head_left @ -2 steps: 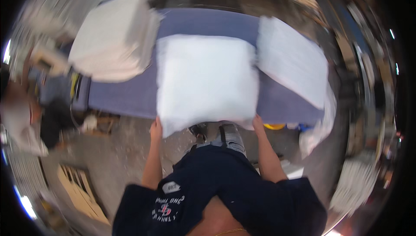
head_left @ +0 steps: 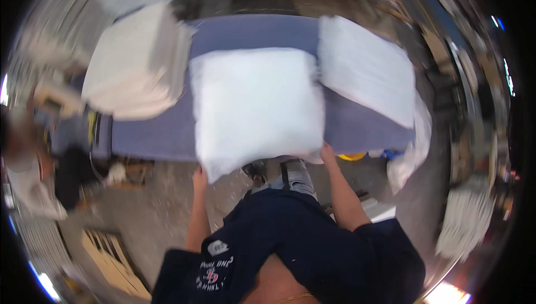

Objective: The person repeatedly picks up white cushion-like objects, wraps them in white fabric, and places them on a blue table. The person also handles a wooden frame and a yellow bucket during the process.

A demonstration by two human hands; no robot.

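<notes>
A soft white square pad (head_left: 257,103), shaped like a pillow, stretches over the near edge of a blue-purple covered table (head_left: 254,30). Its near left corner is pinched in my left hand (head_left: 199,178). Closed at the near right corner is my right hand (head_left: 328,153), its fingertips partly hidden by the pad. Left of the pad stands a thick stack of off-white soft squares (head_left: 131,64). To the right lies a flatter white padded piece or pile (head_left: 365,66); how many layers it has, I cannot tell.
A clear plastic sheet (head_left: 410,156) hangs off the table's right end. Something yellow (head_left: 353,156) shows beneath that edge. Another person (head_left: 28,175), blurred, is at the far left. A cut wooden board (head_left: 114,262) lies on the floor, lower left.
My view has swung and tilted slightly, so the table's contents sit a little further left, the left side lower. Both hands keep their hold on the pad.
</notes>
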